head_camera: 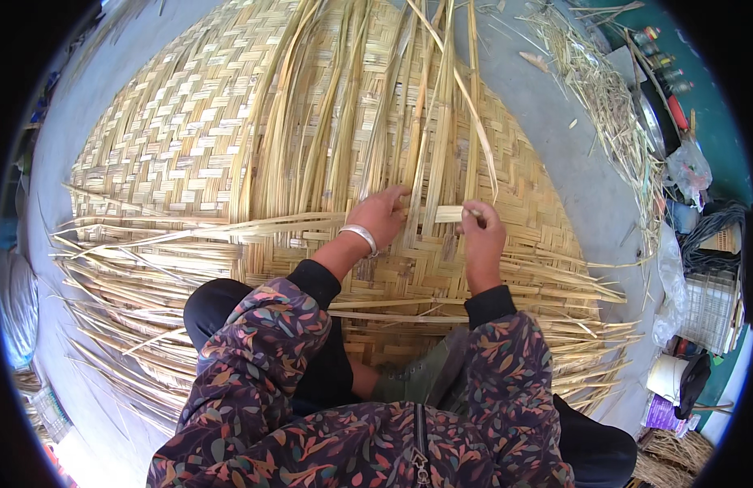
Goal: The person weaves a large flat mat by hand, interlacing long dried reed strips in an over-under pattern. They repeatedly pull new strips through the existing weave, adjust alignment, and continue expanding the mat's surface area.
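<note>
A large woven mat of flat plant splints [187, 128] spreads in front of me, with long loose lengthwise splints [346, 122] running across its middle to the far edge. In my right hand [483, 235], a flat pale crosswise splint [448, 214] is pinched between thumb and fingers. It passes among the lengthwise splints towards my left hand [379, 219], which bears a silver bangle [359, 234]. My left hand lies over the crosswise strips, its fingers against the lengthwise ones; some fingertips are hidden. Pale strip ends [248, 229] trail leftward from it.
I sit on the mat, a green shoe [407, 378] near its woven part. Loose splint ends [596, 329] stick out at both sides. Along the right lie straw scraps [602, 91], bottles [663, 61], a clear plastic bag [687, 168] and a white plastic basket [709, 308].
</note>
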`<state>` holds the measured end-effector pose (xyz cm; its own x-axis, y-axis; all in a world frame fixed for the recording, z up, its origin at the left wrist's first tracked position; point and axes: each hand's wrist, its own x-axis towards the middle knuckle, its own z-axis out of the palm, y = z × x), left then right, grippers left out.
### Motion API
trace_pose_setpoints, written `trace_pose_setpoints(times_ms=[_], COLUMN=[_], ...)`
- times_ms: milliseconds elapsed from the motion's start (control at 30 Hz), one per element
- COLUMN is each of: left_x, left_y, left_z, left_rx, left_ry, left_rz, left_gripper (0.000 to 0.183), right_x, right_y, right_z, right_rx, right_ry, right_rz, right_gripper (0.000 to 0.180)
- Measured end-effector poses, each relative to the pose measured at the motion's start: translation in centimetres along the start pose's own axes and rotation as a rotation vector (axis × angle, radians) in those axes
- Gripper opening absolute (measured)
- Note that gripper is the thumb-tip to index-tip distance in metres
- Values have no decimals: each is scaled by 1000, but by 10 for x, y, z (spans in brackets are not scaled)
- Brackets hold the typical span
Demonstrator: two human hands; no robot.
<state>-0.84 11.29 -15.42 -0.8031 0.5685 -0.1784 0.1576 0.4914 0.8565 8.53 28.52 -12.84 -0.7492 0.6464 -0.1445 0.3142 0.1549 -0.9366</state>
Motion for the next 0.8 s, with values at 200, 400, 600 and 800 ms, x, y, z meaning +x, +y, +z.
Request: trace_pose_setpoints(times_ms=[200,400,600,800], left_x=[-25,-41,-45,-44], left_y=[-7,-7,-7,-6], left_z=[8,17,13,17], left_rx=[291,847,866,540], left_ry=[236,211,175,238], left_rz=[202,414,478,253], left_gripper=[37,33,29,28], right_x=[-18,-14,-27,-14], right_y=[26,29,29,7], right_z=[2,4,-8,-31], right_rx=[36,-11,35,300], right_ry=[146,136,48,-80], right_rz=[111,81,96,45], right_gripper=[9,10,19,42])
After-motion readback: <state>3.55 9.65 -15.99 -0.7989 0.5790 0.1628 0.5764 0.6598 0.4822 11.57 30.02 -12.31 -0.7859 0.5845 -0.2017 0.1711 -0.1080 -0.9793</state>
